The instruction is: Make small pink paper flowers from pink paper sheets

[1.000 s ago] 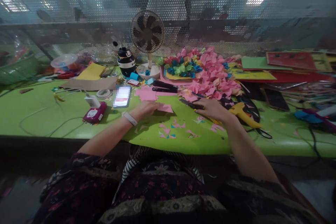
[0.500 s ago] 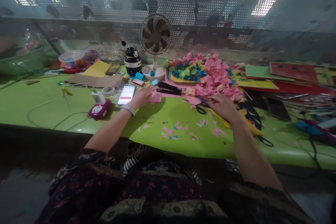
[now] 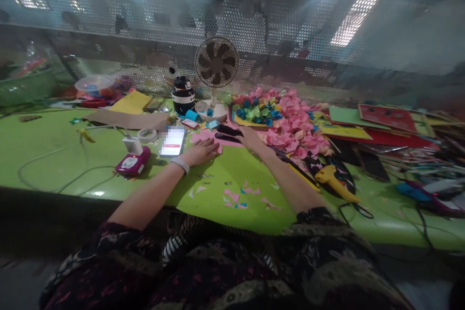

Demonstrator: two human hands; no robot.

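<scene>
My left hand (image 3: 201,151) lies with its fingers stretched flat over pink paper (image 3: 203,136), partly covering the sheets. Just to its right, my right hand (image 3: 253,141) is closed around the right end of a black stapler (image 3: 227,131); part of the stapler is hidden under the fingers. Small pink, white and blue paper scraps (image 3: 236,198) are scattered on the green table in front of both hands. Beyond my right forearm is a big heap of pink paper flowers (image 3: 290,126), with blue, green and yellow ones (image 3: 257,109) beside it.
A lit phone (image 3: 173,142) and a purple power adapter (image 3: 133,162) with a white charger stand on the left. A fan (image 3: 217,63) and a black bottle (image 3: 183,97) are behind. To the right are a yellow glue gun (image 3: 334,183) and coloured card sheets (image 3: 387,118).
My right hand has left the scissors and moved left onto the stapler. My left hand, earlier on a small pink piece nearer me, now rests on the pink sheets.
</scene>
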